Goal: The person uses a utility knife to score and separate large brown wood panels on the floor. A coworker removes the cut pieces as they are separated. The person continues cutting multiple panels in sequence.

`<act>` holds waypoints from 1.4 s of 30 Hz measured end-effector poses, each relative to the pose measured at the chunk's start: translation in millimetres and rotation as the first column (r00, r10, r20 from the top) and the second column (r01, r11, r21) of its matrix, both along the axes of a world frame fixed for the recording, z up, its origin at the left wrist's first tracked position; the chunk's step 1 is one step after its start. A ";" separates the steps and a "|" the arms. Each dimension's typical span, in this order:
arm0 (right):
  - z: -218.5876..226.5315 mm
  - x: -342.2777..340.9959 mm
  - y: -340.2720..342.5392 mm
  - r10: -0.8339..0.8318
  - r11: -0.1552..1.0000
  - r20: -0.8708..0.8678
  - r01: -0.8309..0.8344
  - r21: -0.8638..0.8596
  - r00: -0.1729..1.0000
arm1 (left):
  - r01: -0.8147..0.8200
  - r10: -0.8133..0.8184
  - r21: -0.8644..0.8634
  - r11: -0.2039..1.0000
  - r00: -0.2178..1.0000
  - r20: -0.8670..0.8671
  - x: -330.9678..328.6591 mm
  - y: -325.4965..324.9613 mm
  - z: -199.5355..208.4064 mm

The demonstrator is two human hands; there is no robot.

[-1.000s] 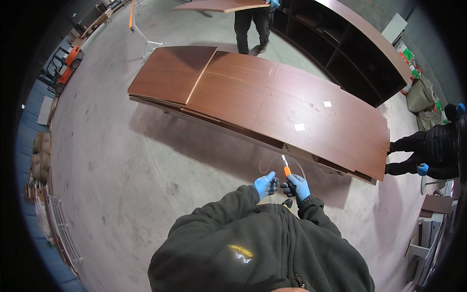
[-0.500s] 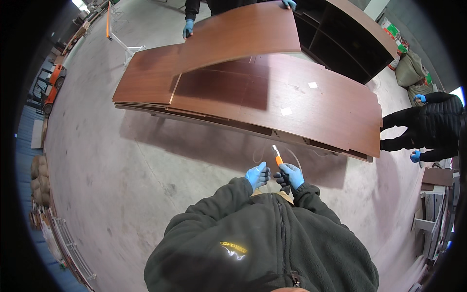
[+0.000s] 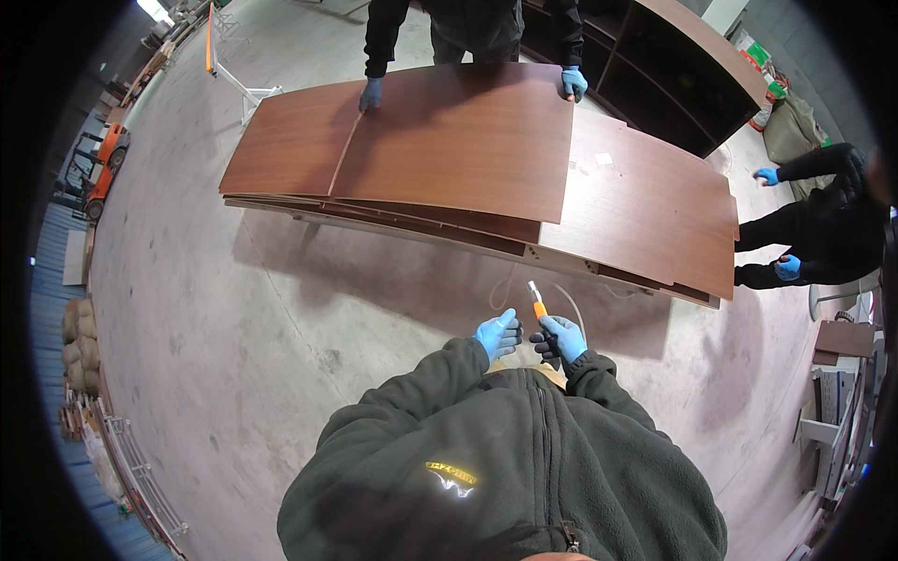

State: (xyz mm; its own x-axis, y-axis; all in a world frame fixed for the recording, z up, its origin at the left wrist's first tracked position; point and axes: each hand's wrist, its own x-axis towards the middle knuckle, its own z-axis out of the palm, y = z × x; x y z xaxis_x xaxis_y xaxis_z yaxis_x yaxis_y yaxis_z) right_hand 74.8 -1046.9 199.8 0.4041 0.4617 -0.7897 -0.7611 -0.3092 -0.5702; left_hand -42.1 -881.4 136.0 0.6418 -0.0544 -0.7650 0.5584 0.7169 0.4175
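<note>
My right hand [image 3: 559, 339], in a blue and dark grey glove, is closed around an orange air blow gun [image 3: 538, 301] with a silver nozzle pointing away from me. A thin clear hose [image 3: 572, 304] loops beside it. Left of it, my left hand [image 3: 499, 337] is held out in a matching glove, fingers loosely bent and nothing in it. Beyond both hands lies a stack of reddish-brown wood panels [image 3: 645, 210]. A co-worker across it grips the top panel [image 3: 458, 140] with both blue-gloved hands; it rests over the left part of the stack.
Another person [image 3: 804, 220] in black stands at the stack's right end. Behind is a dark open cabinet [image 3: 669, 79]. Sacks [image 3: 793, 131] lie at the far right. A white stand [image 3: 248, 96], an orange forklift [image 3: 105, 168] and a rack of metal parts [image 3: 828, 411] line the sides.
The co-worker's raised panel has come down flat onto the stack, covering one white paper piece. The person at the right has shifted and moved their arms. My hands have barely moved.
</note>
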 end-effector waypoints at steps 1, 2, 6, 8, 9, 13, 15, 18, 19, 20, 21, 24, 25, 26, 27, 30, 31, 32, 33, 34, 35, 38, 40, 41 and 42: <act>-0.9 -0.8 -0.6 -0.001 1.000 -0.004 0.001 -0.003 1.000 | 0.006 -0.005 0.006 1.000 1.000 -0.003 -0.5 -1.1 -0.4; -1.5 -1.3 -1.4 -0.003 1.000 -0.008 0.003 -0.007 1.000 | 0.006 -0.006 0.015 1.000 1.000 -0.011 -0.9 -2.1 -0.3; -5.8 -1.9 -19.7 -0.027 1.000 0.012 0.027 -0.004 1.000 | 0.017 -0.016 0.012 1.000 0.999 -0.036 -3.5 -7.6 3.8; -12.3 -3.2 -49.6 -0.051 0.998 0.004 0.051 -0.043 0.999 | 0.027 -0.026 0.007 1.000 0.999 -0.043 -5.0 -11.2 5.3; -16.5 -4.3 -73.1 -0.037 0.995 0.001 0.037 -0.096 0.999 | 0.036 -0.036 0.006 0.999 0.998 -0.046 -5.5 -13.6 5.2; -50.2 -26.3 -210.9 -0.147 0.885 -0.074 0.098 -0.455 0.986 | 0.146 -0.147 -0.008 0.989 0.987 -0.064 -3.0 -31.6 -3.3; -64.2 -50.8 -302.2 -0.201 0.729 -0.106 0.077 -0.681 0.974 | 0.199 -0.196 0.027 0.980 0.978 -0.075 -1.3 -45.7 -8.3; -65.8 -94.6 -447.2 -0.228 0.463 -0.052 0.062 -0.884 0.972 | 0.231 -0.230 0.015 0.973 0.970 -0.078 2.9 -73.6 -10.9; -62.0 -109.0 -494.3 -0.338 0.350 0.001 0.127 -0.928 0.941 | 0.247 -0.245 0.012 0.969 0.965 -0.091 5.8 -86.2 -11.2; -49.9 -111.6 -546.4 -0.082 0.266 -0.191 -0.163 -0.950 0.978 | 0.275 -0.273 0.011 0.961 0.958 -0.088 7.6 -99.3 -10.2; -46.2 -121.3 -587.9 0.180 0.128 -0.291 -0.315 -0.940 0.940 | 0.304 -0.301 0.015 0.953 0.949 -0.089 10.3 -114.6 -10.0; -26.1 -144.1 -702.2 0.078 -0.062 -0.258 -0.254 -0.965 0.963 | 0.373 -0.369 0.019 0.927 0.922 -0.113 27.3 -178.8 -15.9; -20.0 -153.2 -731.9 -0.021 -0.046 -0.152 -0.153 -0.987 0.988 | 0.391 -0.386 0.021 0.920 0.914 -0.127 33.1 -204.9 -18.8; -15.8 -159.7 -758.4 -0.128 -0.050 -0.054 -0.061 -0.997 0.990 | 0.411 -0.406 0.012 0.912 0.905 -0.129 39.2 -232.1 -21.3; -23.8 -163.7 -774.3 -0.163 -0.070 0.016 0.004 -0.998 0.986 | 0.428 -0.424 0.008 0.904 0.897 -0.126 46.7 -259.5 -24.1; -52.5 -170.2 -805.7 -0.128 -0.050 0.033 0.027 -0.998 0.991 | 0.478 -0.475 -0.005 0.879 0.872 -0.114 67.0 -351.3 -27.7; -60.3 -171.4 -813.5 -0.182 0.014 0.053 0.056 -0.998 0.982 | 0.509 -0.507 -0.008 0.861 0.856 -0.101 73.5 -382.8 -27.3; -64.1 -173.2 -823.7 -0.234 0.092 0.068 0.092 -0.991 0.970 | 0.541 -0.540 -0.012 0.841 0.837 -0.088 79.1 -413.8 -24.9; -71.3 -172.7 -829.9 -0.249 0.074 0.038 0.058 -0.996 0.968 | 0.580 -0.577 0.007 0.814 0.811 -0.092 82.4 -443.7 -22.2; -74.5 -170.2 -841.1 -0.259 0.041 0.013 0.025 -0.999 0.966 | 0.605 -0.601 0.010 0.796 0.793 -0.097 86.2 -471.5 -18.7; -74.7 -170.0 -853.0 -0.286 0.042 0.051 0.065 -0.997 0.957 | 0.628 -0.623 0.015 0.778 0.776 -0.100 91.0 -496.8 -15.0; -70.8 -158.6 -900.8 -0.204 0.089 0.016 0.034 -0.995 0.979 | 0.664 -0.658 0.019 0.748 0.745 -0.107 114.6 -562.1 -8.5; -73.6 -137.2 -932.9 -0.232 0.116 0.022 0.050 -0.992 0.973 | 0.659 -0.651 0.046 0.751 0.750 -0.120 136.3 -598.0 -8.9; -79.9 -124.9 -946.9 -0.238 0.121 0.028 0.058 -0.991 0.971 | 0.649 -0.643 0.020 0.760 0.757 -0.115 148.4 -613.3 -11.6; -85.5 -112.7 -959.4 -0.248 0.126 0.025 0.058 -0.990 0.968 | 0.646 -0.637 0.038 0.762 0.760 -0.129 158.8 -628.8 -15.3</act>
State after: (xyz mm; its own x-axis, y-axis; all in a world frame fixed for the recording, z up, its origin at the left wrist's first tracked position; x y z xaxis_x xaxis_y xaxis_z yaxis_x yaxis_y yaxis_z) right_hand -37.9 -2006.3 114.4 0.2267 -0.8007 -0.5545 -0.8931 -0.3980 0.2095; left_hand 116.7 -1510.2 120.8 0.3958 -0.3649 -0.8427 0.9182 0.1439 0.3690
